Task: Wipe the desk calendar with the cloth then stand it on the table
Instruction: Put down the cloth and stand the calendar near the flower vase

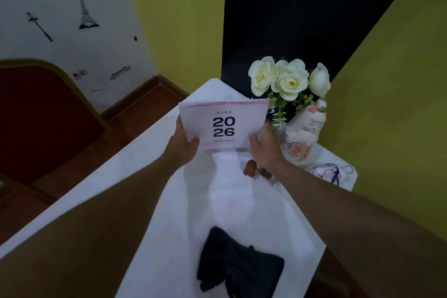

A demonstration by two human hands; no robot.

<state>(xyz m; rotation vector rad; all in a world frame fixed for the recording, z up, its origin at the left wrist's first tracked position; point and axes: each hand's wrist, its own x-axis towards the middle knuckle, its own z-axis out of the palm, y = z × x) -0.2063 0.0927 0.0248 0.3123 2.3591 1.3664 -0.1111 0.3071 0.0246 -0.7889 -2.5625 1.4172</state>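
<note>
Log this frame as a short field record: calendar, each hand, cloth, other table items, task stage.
calendar: desk calendar, cover reads 2026, held upright at the far part of the table
left hand: left hand in a grip on the lower left corner
right hand: right hand in a grip on the lower right corner
cloth: dark cloth lying crumpled on the near part of the table, in neither hand
other items: white flowers, cat figurine
stage: being stood up; whether its base touches the table cannot be told

Two bare forearms without sleeves, bare left hand (185, 146), bare right hand (264, 150), no rings, watch or gloves visible
</note>
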